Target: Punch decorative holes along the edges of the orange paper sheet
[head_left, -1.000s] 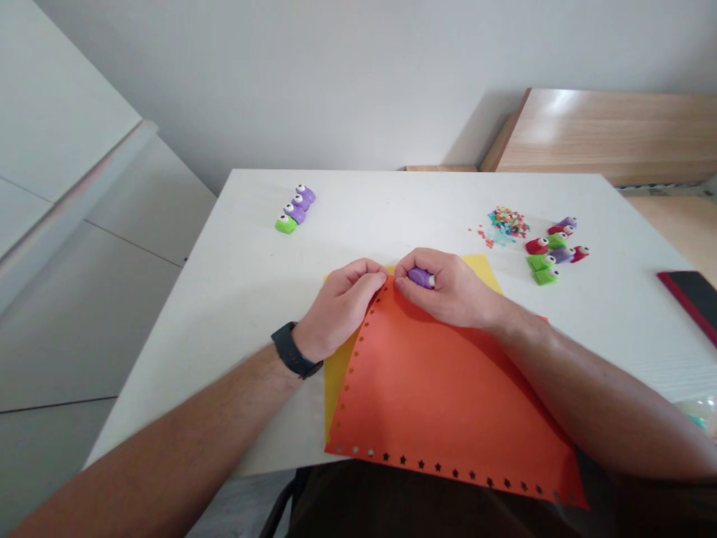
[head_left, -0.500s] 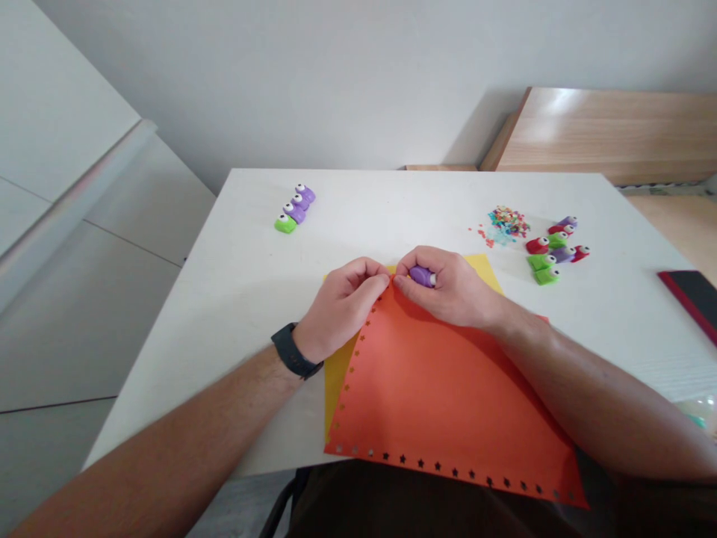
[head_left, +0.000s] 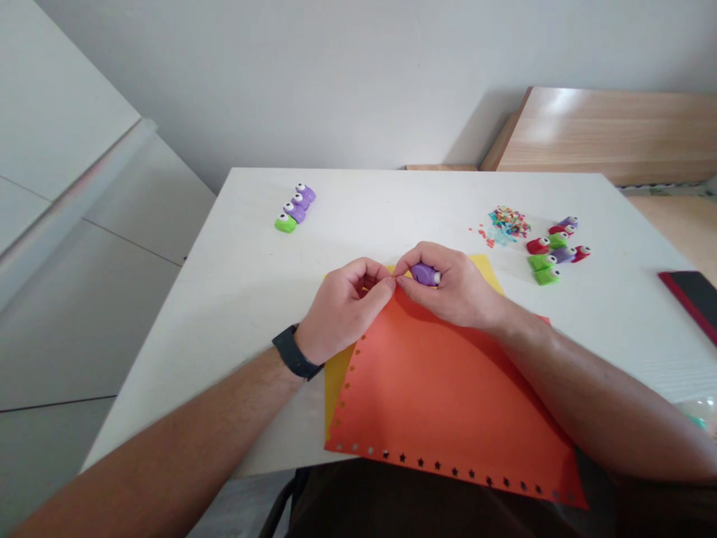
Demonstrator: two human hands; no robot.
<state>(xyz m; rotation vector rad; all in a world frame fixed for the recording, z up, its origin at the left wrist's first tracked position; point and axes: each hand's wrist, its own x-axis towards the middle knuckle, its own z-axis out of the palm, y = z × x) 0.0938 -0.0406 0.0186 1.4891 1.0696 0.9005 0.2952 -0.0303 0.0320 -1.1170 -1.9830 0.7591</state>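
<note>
An orange sheet of paper (head_left: 448, 388) with star-shaped holes along its left and near edges lies over a yellow sheet (head_left: 338, 377). My left hand (head_left: 352, 302) pinches the far left corner of the orange sheet between thumb and forefinger. Right beside it, my right hand (head_left: 448, 284) is curled around a small purple craft punch (head_left: 424, 275) with a white button. Its thumb and forefinger meet at the same paper corner, touching or nearly touching the left fingertips. What lies between the fingertips is too small to make out.
Several purple and green punches (head_left: 295, 208) stand in a row at the table's back left. A heap of coloured paper confetti (head_left: 507, 224) lies at the back right, beside red, green and purple punches (head_left: 554, 254). A dark notebook (head_left: 691, 299) rests at the right edge.
My left fingertips have shifted slightly right and now cover more of the star holes near the corner. The purple punch has turned or moved slightly right in my right hand.
</note>
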